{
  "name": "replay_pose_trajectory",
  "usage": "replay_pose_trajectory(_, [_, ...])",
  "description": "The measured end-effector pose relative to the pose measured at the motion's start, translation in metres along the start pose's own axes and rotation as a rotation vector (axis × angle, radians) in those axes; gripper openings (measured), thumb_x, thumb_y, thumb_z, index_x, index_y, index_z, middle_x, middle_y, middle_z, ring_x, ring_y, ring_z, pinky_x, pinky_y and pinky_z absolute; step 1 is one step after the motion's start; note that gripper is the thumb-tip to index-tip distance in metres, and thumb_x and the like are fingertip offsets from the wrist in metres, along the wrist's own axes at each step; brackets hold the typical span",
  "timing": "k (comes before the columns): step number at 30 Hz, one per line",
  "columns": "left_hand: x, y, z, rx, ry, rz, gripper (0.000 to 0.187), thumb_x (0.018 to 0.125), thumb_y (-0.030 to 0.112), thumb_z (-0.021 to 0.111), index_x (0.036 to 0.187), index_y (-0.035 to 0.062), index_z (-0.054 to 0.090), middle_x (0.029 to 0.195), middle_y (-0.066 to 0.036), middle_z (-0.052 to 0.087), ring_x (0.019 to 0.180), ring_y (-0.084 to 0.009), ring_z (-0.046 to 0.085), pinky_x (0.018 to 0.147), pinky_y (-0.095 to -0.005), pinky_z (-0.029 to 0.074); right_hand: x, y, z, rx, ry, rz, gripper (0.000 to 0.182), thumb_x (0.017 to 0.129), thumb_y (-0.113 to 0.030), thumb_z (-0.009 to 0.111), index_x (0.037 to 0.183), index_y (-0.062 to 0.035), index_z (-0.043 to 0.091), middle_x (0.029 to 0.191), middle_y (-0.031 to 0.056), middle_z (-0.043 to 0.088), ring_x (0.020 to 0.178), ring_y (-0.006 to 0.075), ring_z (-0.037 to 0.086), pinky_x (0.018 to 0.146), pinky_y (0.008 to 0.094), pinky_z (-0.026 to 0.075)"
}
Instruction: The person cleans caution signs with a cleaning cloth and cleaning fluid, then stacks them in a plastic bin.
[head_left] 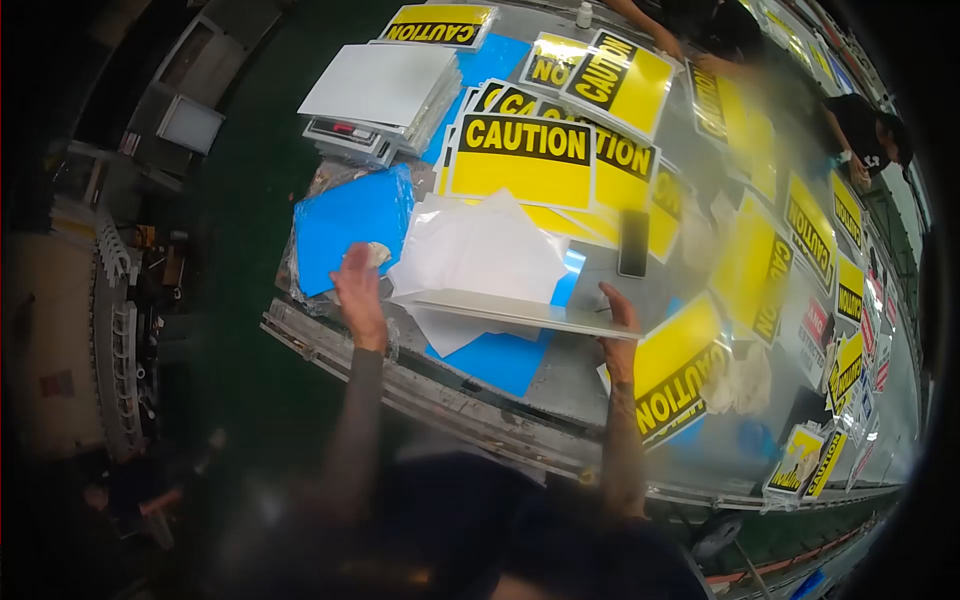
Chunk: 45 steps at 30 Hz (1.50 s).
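Note:
My left hand [359, 292] is raised with its fingers stretched out, beside the left end of a thin stack of white sheets [520, 308] seen nearly edge-on. A small pale patch [378, 254] shows at its fingertips; I cannot make out what it is. My right hand [622, 325] is at the stack's right end, the stack's edge crossing in front of the palm. Its thumb and fingers rise above that edge. Loose white paper sheets [480, 245] lie fanned behind the stack. Beyond them is a pile of yellow-and-black caution signs [524, 160].
A dark phone [633, 243] lies behind my right hand. Blue sheets in plastic [350, 225] and a white-topped pile [378, 85] are at left. More caution signs [680, 370] cover the right side. A co-worker [875, 135] and another person's arm [650, 25] are across the table.

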<state>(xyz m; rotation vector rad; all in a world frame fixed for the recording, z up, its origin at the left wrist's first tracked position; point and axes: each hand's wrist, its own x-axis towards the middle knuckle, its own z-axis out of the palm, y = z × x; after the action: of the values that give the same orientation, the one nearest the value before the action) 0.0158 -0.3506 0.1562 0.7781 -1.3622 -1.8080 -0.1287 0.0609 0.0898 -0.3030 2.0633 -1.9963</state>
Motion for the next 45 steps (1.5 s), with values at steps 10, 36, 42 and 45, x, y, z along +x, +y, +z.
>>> replay_pose_trajectory(10, [-0.006,-0.038,0.03,-0.106,-0.486,-0.417,0.094,0.113,0.06,0.009,0.123,-0.0046,0.076,0.119,-0.021,0.079,0.12,-0.0288,0.069,0.118,-0.0398,0.039,0.008,0.009,0.015,0.003,-0.191,-0.081,0.019,0.087,0.0,0.082,0.104,-0.0012,0.073,0.119,0.0165,0.074,0.116,0.0294,0.071,0.106,0.0409,0.056])
replay_pose_trajectory(36, [0.0,-0.033,0.053,0.21,-0.222,0.0,0.042,0.106,0.039,0.075,0.113,0.0042,0.052,0.109,-0.006,0.054,0.102,-0.0157,0.054,0.092,-0.035,0.049,0.05,-0.034,0.014,-0.403,0.235,0.113,0.033,0.078,-0.013,0.096,0.103,0.0011,0.079,0.102,0.0083,0.081,0.084,0.0177,0.074,0.073,0.0319,0.058])
replay_pose_trajectory(42, [0.039,0.12,0.005,-0.245,-0.151,-0.227,0.042,0.111,0.047,0.068,0.115,0.0069,0.056,0.095,0.0,0.058,0.091,-0.0088,0.054,0.081,-0.0283,0.049,0.012,-0.335,0.134,-0.793,-0.022,0.12,0.05,0.07,-0.013,0.1,0.11,0.0038,0.076,0.1,0.0104,0.081,0.084,0.021,0.074,0.078,0.0349,0.06])
replay_pose_trajectory(45, [0.046,0.156,-0.096,-0.354,-0.165,-0.176,0.032,0.114,0.041,0.066,0.114,0.0097,0.059,0.099,0.002,0.058,0.091,-0.008,0.05,0.083,-0.0276,0.047,-0.047,-0.392,0.235,-0.839,-0.1,-0.168,0.053,0.068,-0.004,0.1,0.114,0.005,0.075,0.101,0.0118,0.081,0.088,0.022,0.077,0.083,0.0343,0.062])
